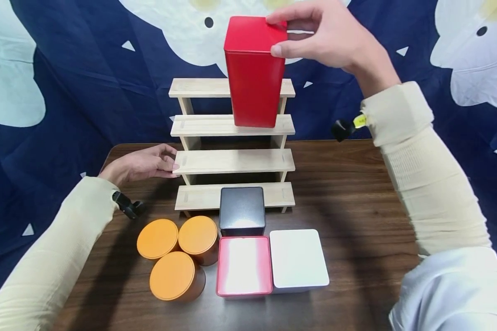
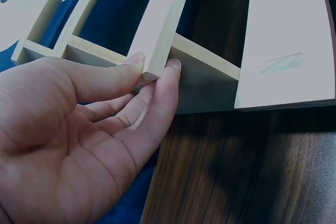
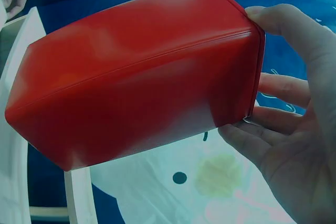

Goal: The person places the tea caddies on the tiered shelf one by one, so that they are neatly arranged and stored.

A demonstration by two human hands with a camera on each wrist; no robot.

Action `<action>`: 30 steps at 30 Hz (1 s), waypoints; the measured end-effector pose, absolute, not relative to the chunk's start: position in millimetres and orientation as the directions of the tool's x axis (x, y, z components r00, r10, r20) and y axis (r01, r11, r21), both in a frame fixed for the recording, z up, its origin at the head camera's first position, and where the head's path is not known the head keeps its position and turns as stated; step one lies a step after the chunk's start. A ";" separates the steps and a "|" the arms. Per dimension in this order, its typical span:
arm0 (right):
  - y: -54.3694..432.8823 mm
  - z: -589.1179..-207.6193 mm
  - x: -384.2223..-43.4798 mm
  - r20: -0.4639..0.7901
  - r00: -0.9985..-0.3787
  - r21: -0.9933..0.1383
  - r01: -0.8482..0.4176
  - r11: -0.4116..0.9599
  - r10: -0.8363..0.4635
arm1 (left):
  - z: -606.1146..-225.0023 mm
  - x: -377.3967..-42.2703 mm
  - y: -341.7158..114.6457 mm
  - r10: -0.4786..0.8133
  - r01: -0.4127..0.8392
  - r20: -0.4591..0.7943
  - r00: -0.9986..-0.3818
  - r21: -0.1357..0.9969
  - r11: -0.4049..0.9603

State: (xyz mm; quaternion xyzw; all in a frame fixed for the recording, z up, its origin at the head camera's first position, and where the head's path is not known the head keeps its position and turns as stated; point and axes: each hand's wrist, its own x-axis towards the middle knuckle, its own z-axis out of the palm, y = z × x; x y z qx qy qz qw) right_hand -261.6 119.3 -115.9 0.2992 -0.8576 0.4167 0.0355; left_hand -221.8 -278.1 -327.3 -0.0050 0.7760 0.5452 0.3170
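My right hand (image 1: 329, 39) grips a tall red square tin (image 1: 254, 87) at its lid end, thumb on one side and fingers across the top. The tin hangs upright over the upper boards of a pale wooden stepped stand (image 1: 232, 161), overlapping the top two in the head view. Its whole length shows in the right wrist view, where the red tin (image 3: 131, 82) has smooth sides and a raised rim near the thumb. At the stand's left side, my left hand (image 1: 147, 163) pinches the end of one step board (image 2: 163, 30) between thumb and fingers.
Three tins with round orange lids (image 1: 157, 238) cluster at the front left of the brown wooden table (image 1: 352, 197). Beside them stand a black square tin (image 1: 242, 207), a red-rimmed square tin (image 1: 244, 266) and a white square tin (image 1: 298, 257). A patterned blue cloth (image 1: 87, 82) hangs behind.
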 end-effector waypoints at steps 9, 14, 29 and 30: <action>84.1 -115.3 -276.1 0.255 -0.851 -0.665 -0.499 0.556 -0.459 | -327.5 -222.9 -277.6 0.339 -0.355 -0.496 -0.800 0.845 0.399; 69.4 -118.2 -283.0 0.249 -0.860 -0.676 -0.484 0.556 -0.446 | -328.1 -221.3 -279.4 0.356 -0.347 -0.499 -0.790 0.843 0.412; 46.1 -119.7 -305.3 0.238 -0.873 -0.778 -0.434 0.454 -0.426 | -326.2 -220.9 -282.9 0.354 -0.357 -0.507 -0.786 0.840 0.410; 45.8 -119.0 -306.9 0.232 -0.875 -0.781 -0.428 0.454 -0.425 | -326.0 -221.3 -282.9 0.351 -0.359 -0.508 -0.786 0.839 0.410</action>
